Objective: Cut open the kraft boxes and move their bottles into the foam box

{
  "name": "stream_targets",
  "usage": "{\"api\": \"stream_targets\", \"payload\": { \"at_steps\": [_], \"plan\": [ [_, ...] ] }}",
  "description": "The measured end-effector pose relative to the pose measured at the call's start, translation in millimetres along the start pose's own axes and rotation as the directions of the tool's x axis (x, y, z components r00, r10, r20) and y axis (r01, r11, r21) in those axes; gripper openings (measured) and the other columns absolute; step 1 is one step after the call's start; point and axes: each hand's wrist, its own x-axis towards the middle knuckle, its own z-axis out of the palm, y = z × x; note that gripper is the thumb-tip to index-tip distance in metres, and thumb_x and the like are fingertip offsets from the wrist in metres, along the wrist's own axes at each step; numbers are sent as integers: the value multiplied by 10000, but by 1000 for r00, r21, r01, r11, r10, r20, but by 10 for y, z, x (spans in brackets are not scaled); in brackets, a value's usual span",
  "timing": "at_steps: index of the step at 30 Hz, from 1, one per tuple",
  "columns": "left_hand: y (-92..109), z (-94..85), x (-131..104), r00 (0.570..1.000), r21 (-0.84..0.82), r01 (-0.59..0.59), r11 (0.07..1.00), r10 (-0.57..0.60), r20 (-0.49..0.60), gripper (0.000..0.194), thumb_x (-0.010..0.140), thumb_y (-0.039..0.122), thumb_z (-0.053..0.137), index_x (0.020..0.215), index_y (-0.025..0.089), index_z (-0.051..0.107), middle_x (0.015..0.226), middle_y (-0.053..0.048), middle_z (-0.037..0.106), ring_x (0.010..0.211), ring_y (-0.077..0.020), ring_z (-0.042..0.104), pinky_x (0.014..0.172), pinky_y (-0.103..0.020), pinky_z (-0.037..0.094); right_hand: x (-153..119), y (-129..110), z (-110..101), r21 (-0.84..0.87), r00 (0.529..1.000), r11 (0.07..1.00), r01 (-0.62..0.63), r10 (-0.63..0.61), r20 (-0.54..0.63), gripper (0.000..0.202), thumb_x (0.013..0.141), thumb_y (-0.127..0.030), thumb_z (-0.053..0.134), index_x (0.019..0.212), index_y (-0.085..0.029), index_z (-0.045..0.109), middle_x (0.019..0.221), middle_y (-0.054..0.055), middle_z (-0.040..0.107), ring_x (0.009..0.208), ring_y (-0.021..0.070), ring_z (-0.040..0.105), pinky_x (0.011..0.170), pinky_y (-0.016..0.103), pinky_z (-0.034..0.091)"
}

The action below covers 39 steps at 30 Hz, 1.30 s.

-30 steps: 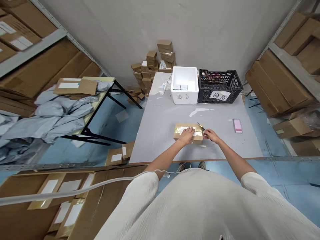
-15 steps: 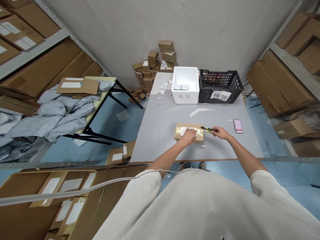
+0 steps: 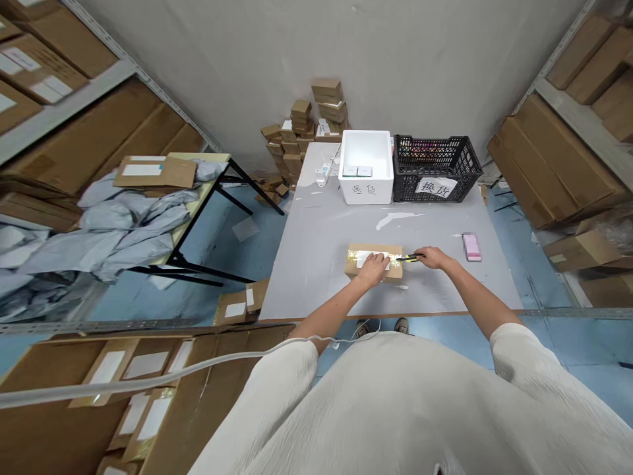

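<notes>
Our left hand [image 3: 374,268], fingers slightly spread, braces an oblong tan cardboard box [image 3: 366,247]; at its three o'clock our right hand [image 3: 432,257] pinches a slim black-and-yellow knife [image 3: 409,258], seemingly slitting tape, which calls for shallow strokes

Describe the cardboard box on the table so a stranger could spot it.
Find the large gray table. Toward its near edge lies a cardboard box. Unlike the white bin and black crate farther back, it is brown, with yellowish tape and a white label.

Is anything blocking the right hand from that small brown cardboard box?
Nothing visible is: the bare right hand holds a slim black-and-yellow knife that bridges the gap to the small brown cardboard box. The bare left hand rests on the box, near the knife's tip.
</notes>
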Motion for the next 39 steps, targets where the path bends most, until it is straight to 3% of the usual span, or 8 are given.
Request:
{"api": "stream_targets", "payload": {
  "at_steps": [5, 10, 14, 21, 25, 31, 36, 39],
  "plan": [
    [-14, 10, 3, 1000, -8, 3, 1000, -3, -5, 765, 836, 269, 903, 1486, 232, 500, 1434, -165, 629, 1338, -349, 642, 1267, -484, 323, -121, -9, -32, 220, 983, 968, -118, 83, 164, 455, 968, -567, 669, 1271, -259, 809, 1042, 66, 806, 938, 247, 692, 818, 310, 535],
    [-15, 8, 0, 1000, -20, -1, 1000, 1, -13, 769, 828, 271, 911, 1485, 242, 511, 1435, -167, 629, 1332, -357, 648, 1276, -494, 313, -223, 45, 5, 369, 944, 900, -231, 116, 308, 459, 915, -618, 707, 1182, -256, 797, 883, 36, 729, 702, 173, 589, 585, 264, 437],
    [-13, 18, -1, 1000, -12, 9, 1000, -9, -2, 762, 827, 278, 913, 1480, 228, 524, 1409, -167, 637, 1311, -351, 656, 1281, -491, 309, -251, 72, 13, 413, 956, 891, -187, 69, 286, 405, 877, -604, 766, 1064, -245, 793, 903, 45, 731, 733, 169, 597, 586, 251, 438],
    [-2, 68, -3, 999, 0, 14, 1000, -14, -31, 747, 838, 277, 898, 1485, 242, 528, 1398, -153, 643, 1275, -338, 673, 1283, -495, 314, -226, 115, 82, 444, 956, 876, -188, 59, 288, 410, 848, -612, 783, 1030, -245, 794, 852, 32, 731, 707, 162, 597, 568, 240, 430],
    [5, 74, -4, 999, 41, 10, 999, -8, -42, 742, 842, 284, 896, 1486, 247, 530, 1396, -148, 645, 1273, -340, 674, 1282, -501, 311, -234, 110, 138, 453, 969, 873, -181, 81, 231, 446, 861, -644, 753, 1053, -242, 785, 809, 7, 690, 653, 142, 539, 541, 240, 394],
    [0, 54, -49, 999, -2, 5, 1000, -5, -46, 754, 854, 299, 907, 1502, 227, 530, 1368, -159, 651, 1262, -340, 670, 1273, -496, 318, -305, 169, 164, 496, 954, 845, -200, 52, 296, 443, 838, -629, 794, 1056, -244, 783, 867, 29, 704, 687, 154, 564, 557, 252, 406],
    [18, 45, -44, 999, 14, 21, 1000, -20, -47, 741, 852, 286, 907, 1494, 247, 538, 1369, -144, 648, 1265, -337, 672, 1290, -509, 296, -283, 141, 229, 480, 973, 860, -171, 73, 217, 465, 863, -642, 738, 1085, -234, 773, 823, 13, 671, 691, 158, 540, 565, 246, 395],
    [24, 38, -36, 999, 13, 24, 1000, -23, -47, 732, 856, 274, 897, 1494, 239, 541, 1363, -145, 649, 1278, -342, 667, 1297, -522, 291, -322, 107, 246, 486, 963, 853, -189, 66, 260, 450, 854, -630, 751, 1070, -236, 772, 834, 14, 678, 678, 151, 541, 553, 245, 390]
  ]
}}
